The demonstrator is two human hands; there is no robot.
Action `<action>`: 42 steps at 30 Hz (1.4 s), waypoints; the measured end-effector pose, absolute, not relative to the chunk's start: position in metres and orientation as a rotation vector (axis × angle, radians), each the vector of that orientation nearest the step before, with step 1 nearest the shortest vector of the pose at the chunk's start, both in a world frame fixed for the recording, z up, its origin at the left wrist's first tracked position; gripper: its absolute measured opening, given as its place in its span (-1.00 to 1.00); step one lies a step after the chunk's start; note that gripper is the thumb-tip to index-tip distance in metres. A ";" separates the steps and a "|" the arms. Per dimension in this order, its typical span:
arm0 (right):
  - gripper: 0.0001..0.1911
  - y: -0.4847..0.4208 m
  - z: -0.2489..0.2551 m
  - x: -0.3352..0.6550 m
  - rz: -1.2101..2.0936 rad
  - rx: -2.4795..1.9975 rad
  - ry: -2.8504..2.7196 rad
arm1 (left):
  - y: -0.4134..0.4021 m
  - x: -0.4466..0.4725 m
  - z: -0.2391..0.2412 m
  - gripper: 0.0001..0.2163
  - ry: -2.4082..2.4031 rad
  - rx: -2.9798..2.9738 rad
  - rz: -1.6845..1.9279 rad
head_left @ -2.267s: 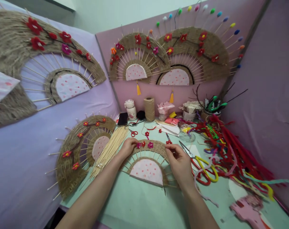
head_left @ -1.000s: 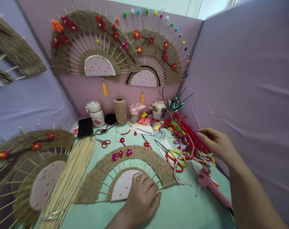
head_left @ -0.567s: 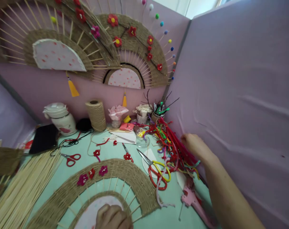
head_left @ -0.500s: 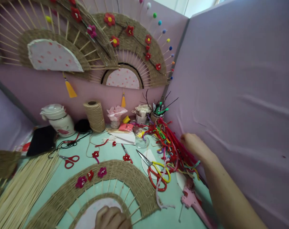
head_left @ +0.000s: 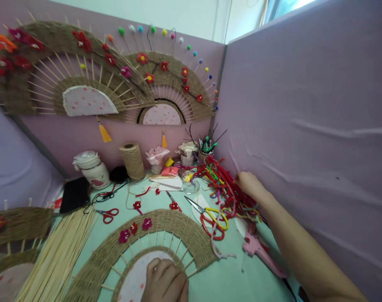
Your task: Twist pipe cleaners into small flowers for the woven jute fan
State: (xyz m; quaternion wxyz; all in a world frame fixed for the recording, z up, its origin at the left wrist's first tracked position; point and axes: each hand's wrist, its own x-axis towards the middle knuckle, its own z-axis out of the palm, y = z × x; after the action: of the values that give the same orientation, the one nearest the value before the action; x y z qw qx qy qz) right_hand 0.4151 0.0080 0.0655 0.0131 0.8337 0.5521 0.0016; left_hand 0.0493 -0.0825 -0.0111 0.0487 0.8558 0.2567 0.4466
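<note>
A fan-shaped woven twine piece (head_left: 175,218) lies on the table, with thin sticks between its two bands and red and magenta flowers on the outer band. My left hand (head_left: 167,279) rests with curled fingers on its pale, red-spotted centre (head_left: 136,272); the fingertips are hidden. Out to the right, my right hand (head_left: 249,184) is closed at the edge of a pile of fuzzy pipe cleaners (head_left: 227,184), mostly red. Its fingertips are partly buried among the red ones. Scissors with yellow and red handles (head_left: 214,220) lie between the fan and the pile.
A pink glue gun (head_left: 262,253) lies below my right forearm. Small red scissors (head_left: 109,214) and a bundle of thin sticks (head_left: 61,247) are on the left. A twine spool (head_left: 132,162) and a white lidded jar (head_left: 92,170) stand before the pink panel. Finished fans hang there.
The view has tilted up and shifted left, so things appear farther right or lower. My left hand stays on the fan; my right hand stays at the pipe cleaners.
</note>
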 end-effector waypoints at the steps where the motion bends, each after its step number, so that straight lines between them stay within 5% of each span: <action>1: -0.75 0.009 0.065 0.414 0.018 2.608 1.726 | -0.083 0.049 -0.010 -0.87 0.764 2.602 1.353; 42: -0.73 -0.010 0.065 0.424 -0.003 2.722 1.796 | -0.095 0.051 0.002 -0.86 0.738 2.621 1.052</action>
State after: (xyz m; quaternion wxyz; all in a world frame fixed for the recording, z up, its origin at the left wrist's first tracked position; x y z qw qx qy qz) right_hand 0.4241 -0.0098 0.0649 -0.0598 0.8333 0.5496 -0.0010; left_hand 0.0512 -0.0951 0.0021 0.1110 0.8923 0.2514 0.3581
